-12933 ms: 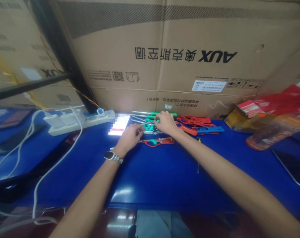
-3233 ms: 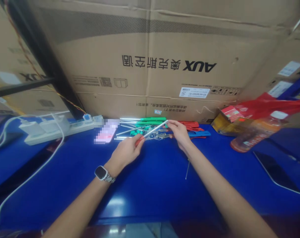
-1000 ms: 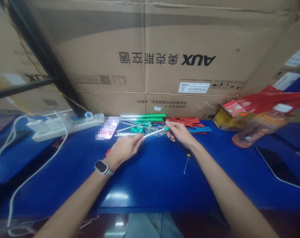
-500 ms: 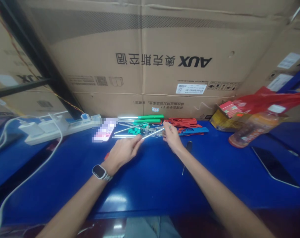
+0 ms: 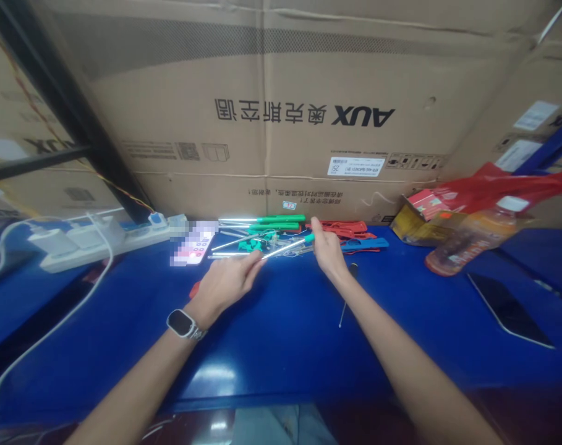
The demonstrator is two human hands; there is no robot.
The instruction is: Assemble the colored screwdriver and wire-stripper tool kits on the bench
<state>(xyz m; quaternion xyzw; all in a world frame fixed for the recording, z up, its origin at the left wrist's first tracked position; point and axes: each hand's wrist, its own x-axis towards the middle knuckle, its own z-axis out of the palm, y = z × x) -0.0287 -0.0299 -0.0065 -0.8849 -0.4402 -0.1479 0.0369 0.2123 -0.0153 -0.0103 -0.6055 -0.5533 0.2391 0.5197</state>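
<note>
My left hand, with a watch on its wrist, is closed round a red-handled tool whose shiny metal shaft slants up to the right. My right hand pinches a small green piece at the far tip of that shaft. Just behind both hands lies a pile of green-handled screwdrivers and loose metal shafts. Red and blue plastic tools lie to the right of the pile. A thin screwdriver rests on the blue table beside my right forearm.
A big AUX cardboard box stands along the back. A phone with a lit screen and a white power strip with chargers and cables lie at the left. An orange bottle, red packaging and a dark tablet are at the right.
My right hand has stayed at the tip of the shaft, shifting slightly, with the green piece now showing at its fingertips. The left hand keeps its grip. The view has drifted a little.
</note>
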